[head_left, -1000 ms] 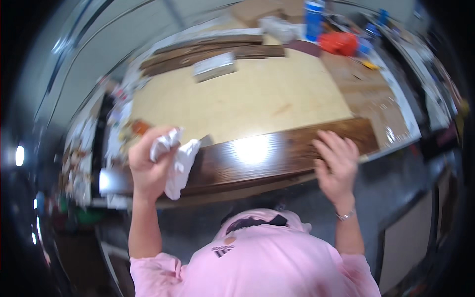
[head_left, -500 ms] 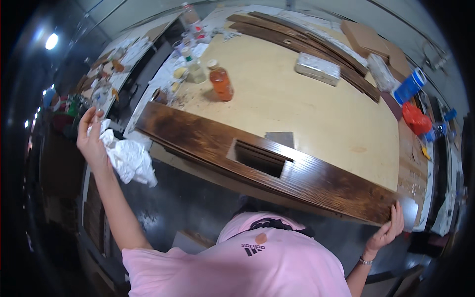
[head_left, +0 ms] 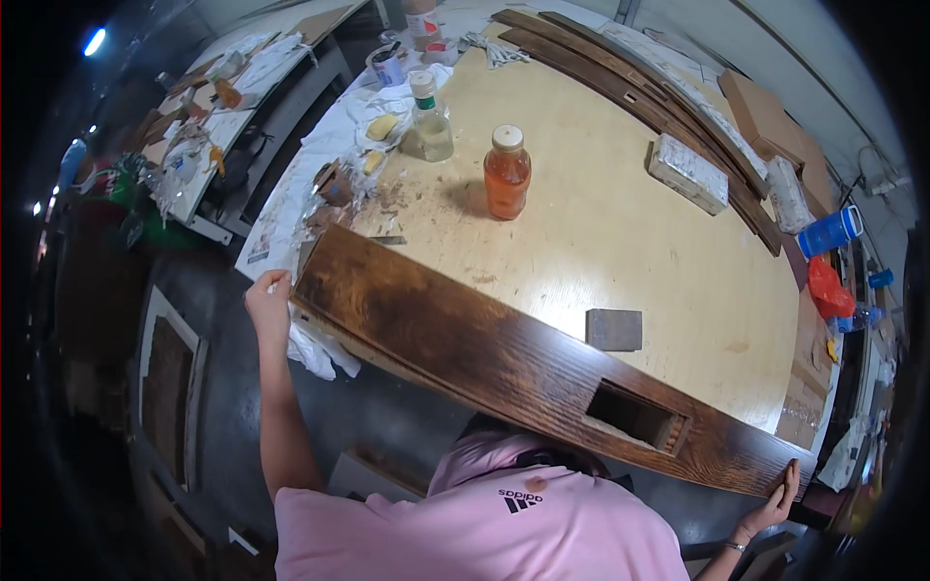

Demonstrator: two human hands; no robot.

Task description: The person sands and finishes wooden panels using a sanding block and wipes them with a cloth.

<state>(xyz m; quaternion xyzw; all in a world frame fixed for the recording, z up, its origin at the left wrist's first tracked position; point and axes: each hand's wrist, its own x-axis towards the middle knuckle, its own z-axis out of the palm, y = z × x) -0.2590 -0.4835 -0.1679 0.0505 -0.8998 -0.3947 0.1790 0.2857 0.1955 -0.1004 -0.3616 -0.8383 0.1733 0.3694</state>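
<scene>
A long dark-stained wooden board [head_left: 417, 320] with a rectangular cut-out slants across the near edge of the table. At its left end, my left hand [head_left: 268, 305] is closed in a pinch, with a bit of white between the fingers. A crumpled white cloth [head_left: 325, 351] hangs beside that wrist, partly hidden under the board. My right hand [head_left: 773, 508] grips the board's right end, fingers at its edge. Just beyond the board lies a small grey-brown block [head_left: 614, 330].
On the table [head_left: 572, 252] stand an amber-filled bottle [head_left: 507, 179] and a clear bottle [head_left: 432, 131]. Dark wooden strips [head_left: 620, 82] lie at the back, near a wrapped pale block [head_left: 689, 174]. A blue cup [head_left: 830, 231] and red plastic bag [head_left: 828, 288] are at right.
My left hand has come in from the far left to the board's left end, bringing the cloth. The board has shifted rightward and nearer, uncovering the small block. My right hand remains at its right end.
</scene>
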